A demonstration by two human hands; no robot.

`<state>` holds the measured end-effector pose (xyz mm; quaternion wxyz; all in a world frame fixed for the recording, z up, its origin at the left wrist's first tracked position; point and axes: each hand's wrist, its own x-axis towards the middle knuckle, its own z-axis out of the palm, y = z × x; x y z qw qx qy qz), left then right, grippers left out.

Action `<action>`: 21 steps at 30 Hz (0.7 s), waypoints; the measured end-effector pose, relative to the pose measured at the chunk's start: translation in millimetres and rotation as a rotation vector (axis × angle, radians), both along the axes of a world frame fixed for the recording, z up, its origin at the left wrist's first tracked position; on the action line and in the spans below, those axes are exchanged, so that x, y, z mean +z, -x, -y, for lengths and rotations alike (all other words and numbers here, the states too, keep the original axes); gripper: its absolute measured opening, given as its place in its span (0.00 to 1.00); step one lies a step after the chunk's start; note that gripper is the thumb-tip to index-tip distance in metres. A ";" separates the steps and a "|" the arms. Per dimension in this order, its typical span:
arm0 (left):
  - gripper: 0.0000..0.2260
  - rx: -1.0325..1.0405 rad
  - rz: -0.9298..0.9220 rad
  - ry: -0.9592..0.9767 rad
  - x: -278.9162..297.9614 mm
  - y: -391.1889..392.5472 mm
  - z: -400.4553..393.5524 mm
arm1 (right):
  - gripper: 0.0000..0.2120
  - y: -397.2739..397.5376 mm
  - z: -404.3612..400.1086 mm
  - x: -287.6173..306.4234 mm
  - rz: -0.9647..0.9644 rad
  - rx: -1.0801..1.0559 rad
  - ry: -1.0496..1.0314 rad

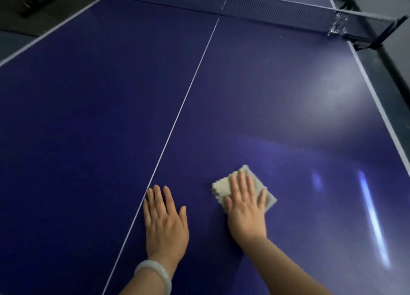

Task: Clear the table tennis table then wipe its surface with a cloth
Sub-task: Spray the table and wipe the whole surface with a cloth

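The blue table tennis table (pixel 88 117) fills the view, with a white centre line running from the net toward me. A folded pale grey cloth (pixel 221 187) lies on the right half, near me. My right hand (pixel 246 206) presses flat on the cloth with straight, spread fingers. My left hand (pixel 165 221) rests flat on the bare surface just right of the centre line, fingers straight, holding nothing. A white bangle circles my left wrist.
The dark net (pixel 266 8) spans the table at the far end, its clamp (pixel 366 39) at the right edge. A grey wall and black skirting run close along the right side. Dark floor and a black frame show at the far left.
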<state>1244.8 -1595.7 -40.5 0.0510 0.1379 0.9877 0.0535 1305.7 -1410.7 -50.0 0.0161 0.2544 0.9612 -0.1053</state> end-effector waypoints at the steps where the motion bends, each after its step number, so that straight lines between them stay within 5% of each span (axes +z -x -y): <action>1: 0.31 -0.008 -0.004 0.004 -1.1 -1.1 -0.9 | 0.28 17.6 10.6 1.8 0.025 0.120 0.004; 10: 0.31 0.006 -0.039 -0.012 -7.1 -0.8 -1.1 | 0.27 150.1 11.0 14.9 0.080 0.460 0.057; 17: 0.30 -0.002 0.008 -0.024 -2.3 -0.5 -1.6 | 0.26 61.7 -150.6 10.8 0.003 -0.358 0.095; 21: 0.30 0.000 0.016 -0.020 -0.2 -1.1 -2.1 | 0.26 21.7 -118.2 4.1 -0.032 -0.644 0.049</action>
